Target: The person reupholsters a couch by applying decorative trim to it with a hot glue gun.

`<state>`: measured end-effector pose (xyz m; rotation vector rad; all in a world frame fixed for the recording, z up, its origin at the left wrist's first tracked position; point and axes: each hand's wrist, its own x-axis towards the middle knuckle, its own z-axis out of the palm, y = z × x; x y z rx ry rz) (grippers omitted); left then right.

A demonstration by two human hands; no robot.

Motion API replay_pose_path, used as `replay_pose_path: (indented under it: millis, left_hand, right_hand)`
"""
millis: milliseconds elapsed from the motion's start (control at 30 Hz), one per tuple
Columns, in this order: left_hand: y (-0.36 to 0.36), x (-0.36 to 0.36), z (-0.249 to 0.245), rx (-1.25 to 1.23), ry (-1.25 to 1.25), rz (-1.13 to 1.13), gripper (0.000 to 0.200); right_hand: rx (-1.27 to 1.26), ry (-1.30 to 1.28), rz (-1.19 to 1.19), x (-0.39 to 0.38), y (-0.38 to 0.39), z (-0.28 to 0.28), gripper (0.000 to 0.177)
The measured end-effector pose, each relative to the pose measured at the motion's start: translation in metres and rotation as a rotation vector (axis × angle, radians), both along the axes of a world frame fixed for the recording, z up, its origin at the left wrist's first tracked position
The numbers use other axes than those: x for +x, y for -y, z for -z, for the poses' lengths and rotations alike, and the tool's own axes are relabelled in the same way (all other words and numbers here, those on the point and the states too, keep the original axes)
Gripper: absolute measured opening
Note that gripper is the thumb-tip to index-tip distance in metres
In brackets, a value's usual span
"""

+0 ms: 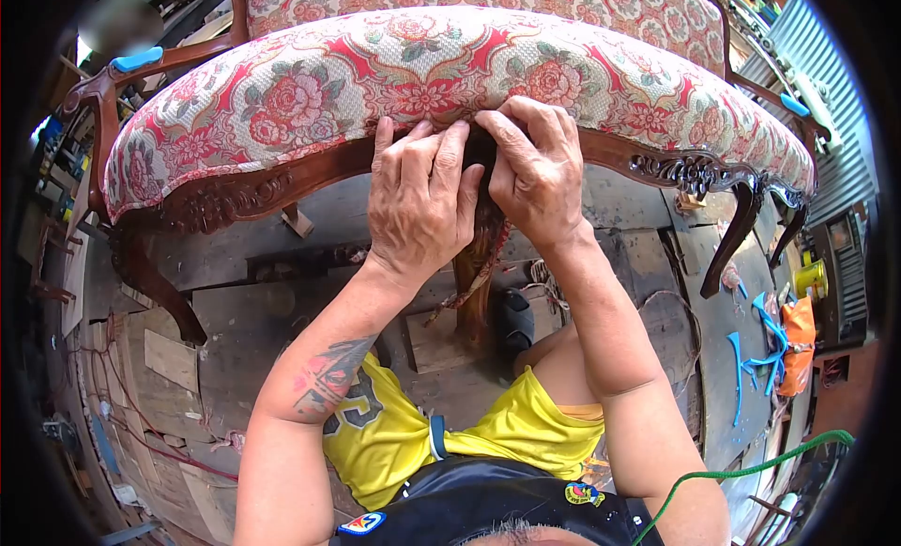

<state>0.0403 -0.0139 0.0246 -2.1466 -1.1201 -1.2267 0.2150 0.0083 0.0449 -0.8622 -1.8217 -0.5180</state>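
A floral sofa seat (413,62), pink and cream with a carved dark wood rail (648,159), arches in front of me. My left hand (418,194) presses its fingertips on the fabric's lower edge at the middle, fingers slightly spread and thumb apart. Close beside it, my right hand (542,170) is curled, its bent index finger at the same edge. A reddish braided trim (485,276) hangs below the hands and runs up behind the right one. What lies under the right fingers is hidden. The sofa's middle leg (474,307) stands below.
Carved legs (732,236) stand at the right, and another leg (160,288) at the left. Blue plastic pieces (774,349) and an orange bag (798,344) lie at the right. A green cord (751,471) crosses near my right arm. Wooden boards (174,358) cover the floor.
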Motion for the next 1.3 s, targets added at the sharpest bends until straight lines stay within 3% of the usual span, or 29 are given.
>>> replay_pose_path:
  millis: [600,1300]
  left_hand:
    - [0.0018,-0.0002,-0.0002,-0.020,-0.003,0.000,0.049]
    - [0.0012,0.0016,-0.0021,-0.017,0.015,-0.017,0.048]
  right_hand:
    - [0.006,0.008,-0.017,0.0005,-0.0003,-0.0004,0.036]
    - [0.017,0.054,0.024,-0.0006,0.0057,0.0016,0.046]
